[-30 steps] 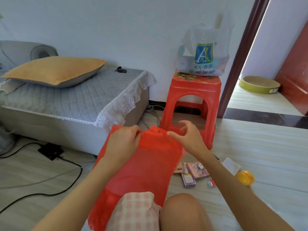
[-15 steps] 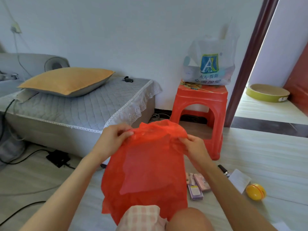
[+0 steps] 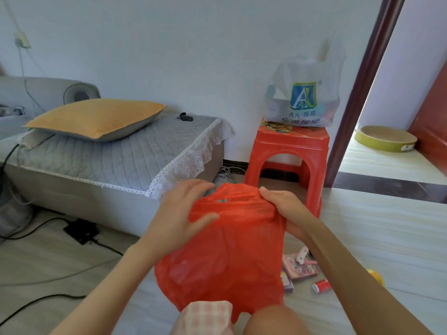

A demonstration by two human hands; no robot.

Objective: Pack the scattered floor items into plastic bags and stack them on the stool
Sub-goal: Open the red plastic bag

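I hold a red plastic bag (image 3: 227,257) in front of me, above my knees. My left hand (image 3: 179,213) grips its upper left edge, thumb over the front and fingers behind. My right hand (image 3: 285,209) pinches the bunched upper right edge. Behind the bag stands a red plastic stool (image 3: 290,153) with a filled white printed bag (image 3: 304,102) on its seat. On the floor right of the red bag lie small pink and purple boxes (image 3: 300,267), a small red roll (image 3: 321,285) and a yellow ball (image 3: 376,278), partly hidden by my right arm.
A grey sofa bed (image 3: 108,155) with an orange pillow (image 3: 96,117) and keys stands at the left. Black cables and an adapter (image 3: 82,229) cross the floor at lower left. A doorway with a dark frame (image 3: 362,93) opens at the right, with a round yellow-green tray (image 3: 384,139) beyond.
The bag's top has been gathered and bunched between my hands, which have drawn closer together. The view has shifted slightly toward the stool.
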